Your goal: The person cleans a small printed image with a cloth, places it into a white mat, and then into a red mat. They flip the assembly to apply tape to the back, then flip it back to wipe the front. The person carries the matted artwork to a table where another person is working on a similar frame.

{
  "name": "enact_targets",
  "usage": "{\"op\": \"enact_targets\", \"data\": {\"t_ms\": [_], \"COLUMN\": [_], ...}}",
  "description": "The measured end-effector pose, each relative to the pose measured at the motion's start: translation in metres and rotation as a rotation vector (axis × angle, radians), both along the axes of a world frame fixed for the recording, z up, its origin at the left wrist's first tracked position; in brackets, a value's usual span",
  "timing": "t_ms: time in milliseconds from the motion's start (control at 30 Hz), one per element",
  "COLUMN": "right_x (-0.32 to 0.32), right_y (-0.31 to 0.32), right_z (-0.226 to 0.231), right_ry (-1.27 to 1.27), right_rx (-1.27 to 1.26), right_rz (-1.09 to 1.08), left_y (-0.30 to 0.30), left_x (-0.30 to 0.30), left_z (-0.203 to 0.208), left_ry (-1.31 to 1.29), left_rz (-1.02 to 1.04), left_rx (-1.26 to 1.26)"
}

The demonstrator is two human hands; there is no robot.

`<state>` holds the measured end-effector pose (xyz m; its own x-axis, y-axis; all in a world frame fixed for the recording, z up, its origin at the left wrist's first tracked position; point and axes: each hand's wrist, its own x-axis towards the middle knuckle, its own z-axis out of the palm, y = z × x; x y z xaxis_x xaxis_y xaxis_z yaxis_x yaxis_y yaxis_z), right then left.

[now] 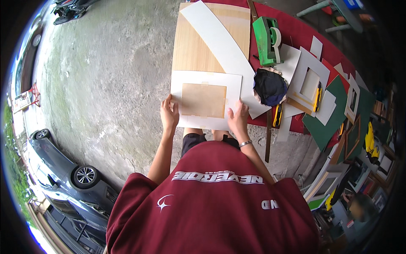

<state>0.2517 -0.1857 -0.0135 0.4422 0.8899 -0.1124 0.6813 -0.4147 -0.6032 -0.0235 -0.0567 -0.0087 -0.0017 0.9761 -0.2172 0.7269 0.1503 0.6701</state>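
Observation:
A white mat board [233,89] is held level in front of me, its near part reaching over the table's front edge. In its middle sits a brown rectangular panel [203,100], with bits of tape along its edges. My left hand [169,114] pinches the board's left edge, fingers partly beneath. At the lower right edge, my right hand [239,117] grips it with the thumb on top. Under its far side lies a light wood-grain board [192,46], crossed diagonally by a long white strip [218,40].
Right of the strip stand a green tape dispenser [264,40] and a dark blue cloth bundle [270,86]. Yellow utility knives [277,115] lie among cut mats on the red tablecloth [292,25]. Frames [327,180] are stacked at right; a parked car [67,169] stands left.

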Motion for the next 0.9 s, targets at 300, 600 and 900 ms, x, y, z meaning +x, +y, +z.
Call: {"op": "enact_targets", "data": {"t_ms": [300, 600, 900], "right_x": [0.008, 0.047, 0.08], "right_y": [0.028, 0.1, 0.107], "right_z": [0.01, 0.106, 0.113], "right_ry": [0.706, 0.565, 0.588], "right_rx": [-0.115, 0.214, 0.36], "right_rz": [-0.496, -0.014, 0.173], "left_y": [0.013, 0.027, -0.007], "left_x": [-0.014, -0.003, 0.017], "left_z": [0.034, 0.192, 0.222], "left_ry": [-0.407, -0.766, -0.584], "left_rz": [0.33, 0.244, 0.135], "left_rx": [-0.176, 0.003, 0.387]}}
